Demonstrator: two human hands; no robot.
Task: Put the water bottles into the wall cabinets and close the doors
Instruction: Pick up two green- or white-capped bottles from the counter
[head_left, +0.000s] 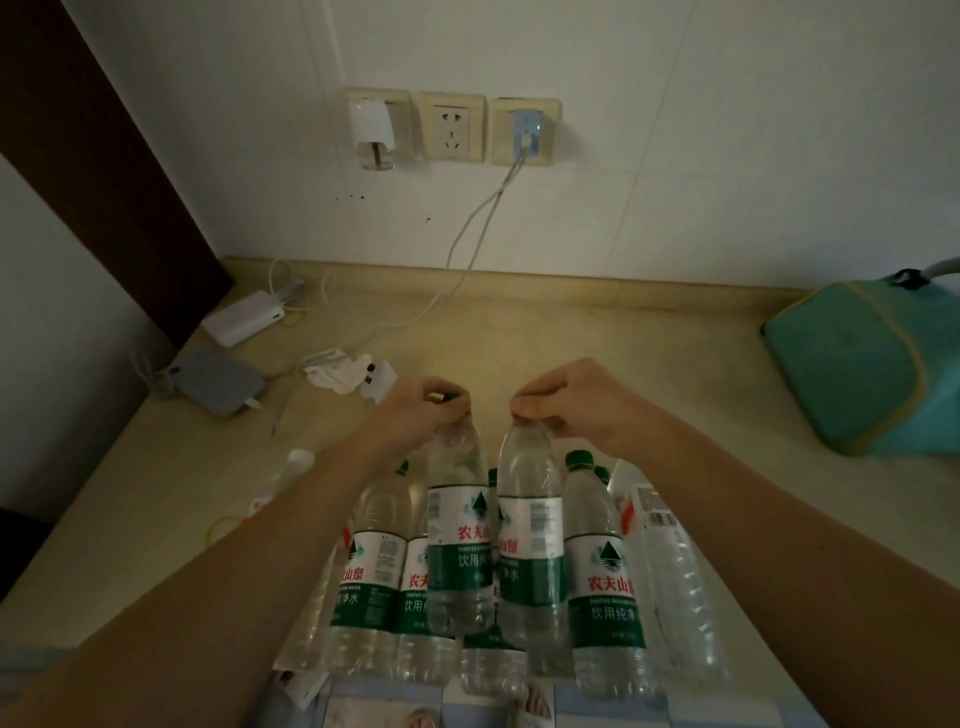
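Several clear water bottles with green-and-white labels and green caps stand grouped at the near edge of a beige counter (675, 374). My left hand (421, 410) pinches the cap of one bottle (460, 540), which hangs lifted above the group. My right hand (576, 402) grips the top of a second bottle (530, 545) beside it, also raised. Another upright bottle (605, 571) stands just right of them, and a bottle with a different label (670, 571) stands further right. No wall cabinet is in view.
A teal bag (872, 364) lies at the right of the counter. At the left lie a white power bank (243, 317), a grey device (218, 382), crumpled paper (343, 374) and cables. Wall sockets (451, 127) with plugged chargers sit on the white wall behind.
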